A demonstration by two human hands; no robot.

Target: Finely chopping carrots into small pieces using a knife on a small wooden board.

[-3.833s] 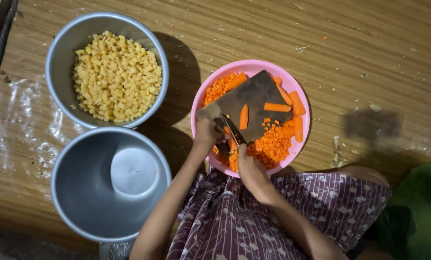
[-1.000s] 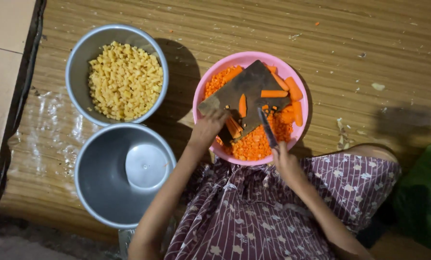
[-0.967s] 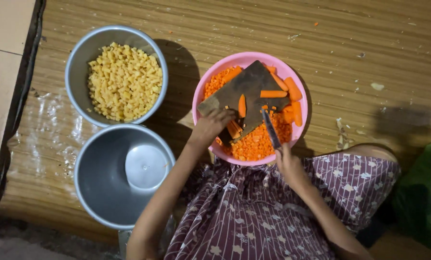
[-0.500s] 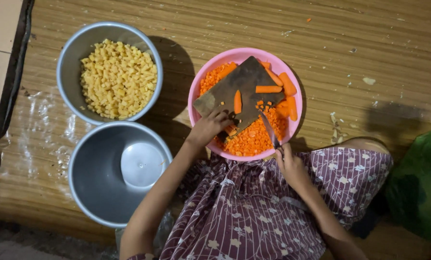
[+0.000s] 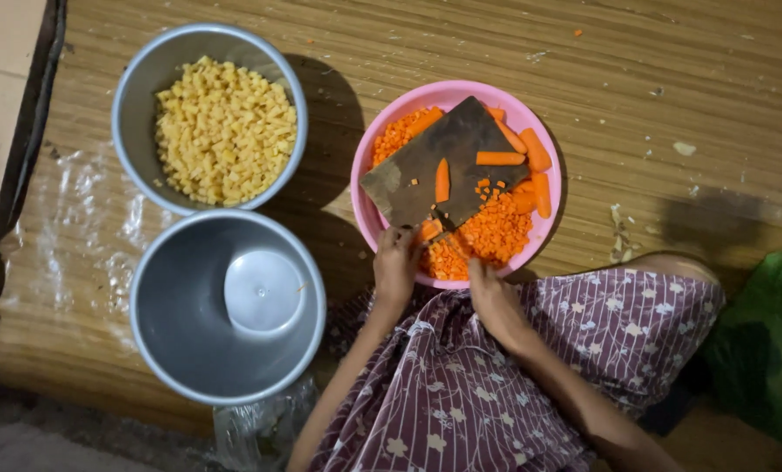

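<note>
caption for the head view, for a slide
Two hands, left hand and right hand, work diced carrot on a dark board over a pink bowl.

You sit on a home's woven floor mat (image 5: 671, 79), preparing food. Around you stand a pink bowl (image 5: 369, 188) of carrots and a steel bowl (image 5: 138, 79) of diced yellow vegetable.

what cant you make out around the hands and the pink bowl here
Head view:
- Knife: hidden under the right hand, blade not discernible.
- What the left hand pins on the dark wooden cutting board: fingers cover it.
- Near rim of the round pink plastic bowl: hidden by both hands.
- Green object: cut off by the right edge.
</note>
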